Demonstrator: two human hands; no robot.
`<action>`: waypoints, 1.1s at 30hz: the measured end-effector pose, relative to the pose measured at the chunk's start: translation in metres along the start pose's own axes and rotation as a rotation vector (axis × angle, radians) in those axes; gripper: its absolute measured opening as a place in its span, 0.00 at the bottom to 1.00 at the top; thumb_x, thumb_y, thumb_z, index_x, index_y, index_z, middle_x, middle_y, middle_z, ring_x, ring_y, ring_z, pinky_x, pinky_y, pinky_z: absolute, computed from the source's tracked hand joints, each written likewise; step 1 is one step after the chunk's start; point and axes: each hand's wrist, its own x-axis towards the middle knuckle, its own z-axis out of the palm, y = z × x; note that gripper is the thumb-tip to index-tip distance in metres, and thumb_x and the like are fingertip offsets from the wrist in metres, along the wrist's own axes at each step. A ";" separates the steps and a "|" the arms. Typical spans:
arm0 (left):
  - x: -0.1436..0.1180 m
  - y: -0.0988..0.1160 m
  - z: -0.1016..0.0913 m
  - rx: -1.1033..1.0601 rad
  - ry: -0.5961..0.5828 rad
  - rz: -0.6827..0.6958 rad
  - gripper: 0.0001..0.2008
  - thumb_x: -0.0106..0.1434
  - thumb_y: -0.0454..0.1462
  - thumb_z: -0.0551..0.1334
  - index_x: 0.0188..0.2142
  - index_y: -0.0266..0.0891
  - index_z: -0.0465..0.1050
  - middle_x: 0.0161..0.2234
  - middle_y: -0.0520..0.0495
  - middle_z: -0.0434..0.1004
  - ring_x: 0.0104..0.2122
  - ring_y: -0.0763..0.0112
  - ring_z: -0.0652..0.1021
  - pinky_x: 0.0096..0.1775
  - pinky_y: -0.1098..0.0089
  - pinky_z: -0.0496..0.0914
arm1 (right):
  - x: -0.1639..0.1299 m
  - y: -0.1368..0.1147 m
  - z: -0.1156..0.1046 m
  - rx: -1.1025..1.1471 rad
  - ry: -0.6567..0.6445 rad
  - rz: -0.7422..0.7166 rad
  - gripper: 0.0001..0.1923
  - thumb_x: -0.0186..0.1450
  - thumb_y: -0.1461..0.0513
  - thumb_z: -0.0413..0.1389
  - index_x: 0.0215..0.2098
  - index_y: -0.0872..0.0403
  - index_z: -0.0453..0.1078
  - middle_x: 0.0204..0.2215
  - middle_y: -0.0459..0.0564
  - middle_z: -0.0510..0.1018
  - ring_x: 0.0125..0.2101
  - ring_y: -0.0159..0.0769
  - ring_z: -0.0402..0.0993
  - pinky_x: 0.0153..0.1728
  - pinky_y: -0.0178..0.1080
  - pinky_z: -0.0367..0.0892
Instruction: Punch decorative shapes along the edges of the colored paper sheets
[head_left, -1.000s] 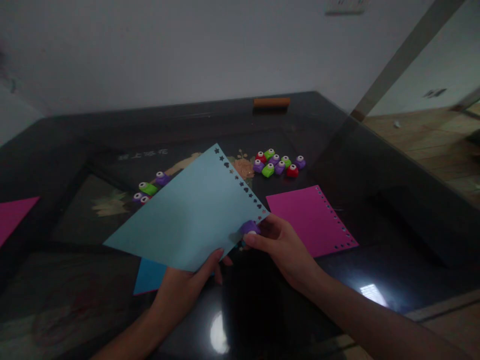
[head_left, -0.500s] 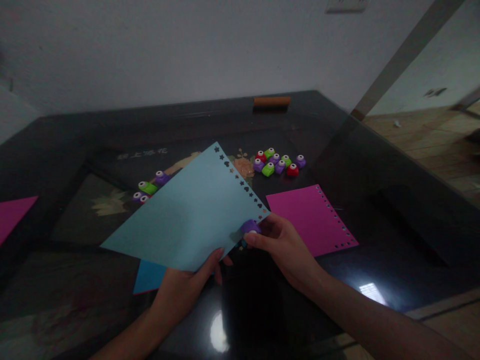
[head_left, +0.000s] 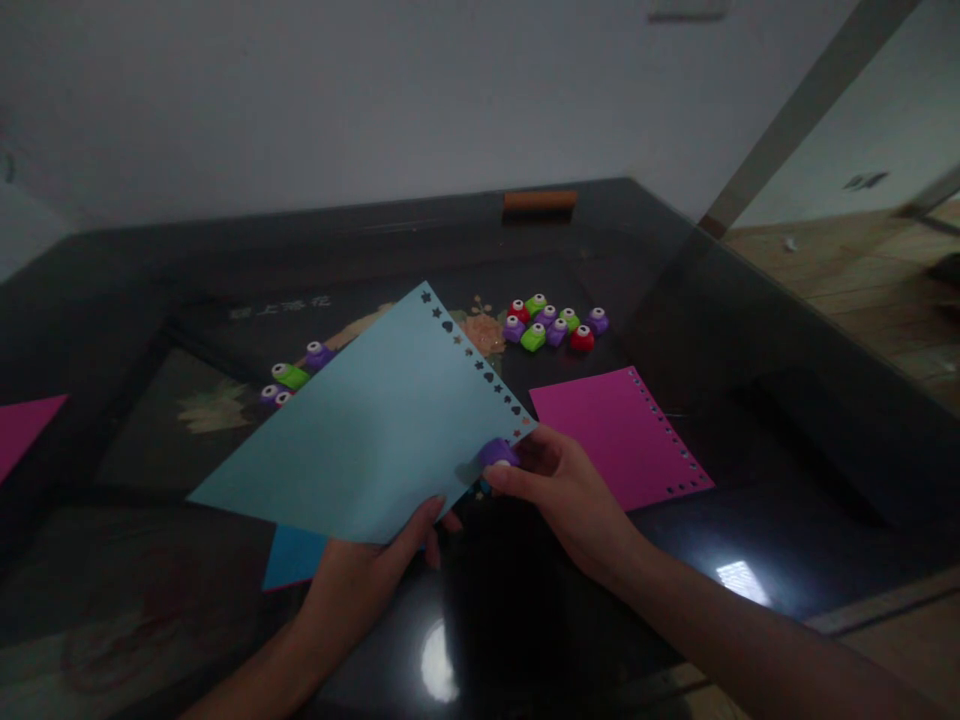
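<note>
Left hand pinches light blue paper at near edge; right hand squeezes purple punch on corner. Paper looks thin, floppy; support close to punch.

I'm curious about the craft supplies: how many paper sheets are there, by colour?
Light blue sheet, held up: 1
Darker blue sheet, beneath it: 1
Pink sheets: 2
Total: 4

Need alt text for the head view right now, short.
Left hand holds up a light blue sheet while the right hand grips a purple punch on its edge, below a row of punched shapes. A pink sheet lies alongside.
</note>
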 end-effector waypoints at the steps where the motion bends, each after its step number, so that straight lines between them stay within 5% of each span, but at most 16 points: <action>1: 0.000 0.000 0.000 0.007 -0.003 0.000 0.19 0.61 0.45 0.53 0.17 0.45 0.69 0.20 0.54 0.78 0.26 0.66 0.78 0.41 0.66 0.70 | 0.000 0.000 0.000 0.004 0.000 -0.001 0.20 0.47 0.59 0.68 0.38 0.51 0.72 0.36 0.46 0.78 0.37 0.38 0.74 0.41 0.42 0.67; 33: -0.001 -0.001 0.000 0.011 -0.007 0.007 0.17 0.61 0.45 0.54 0.20 0.46 0.72 0.18 0.56 0.77 0.24 0.66 0.78 0.42 0.66 0.69 | 0.001 -0.002 0.001 0.006 0.000 -0.016 0.18 0.47 0.59 0.68 0.35 0.51 0.73 0.34 0.46 0.78 0.37 0.38 0.73 0.41 0.41 0.66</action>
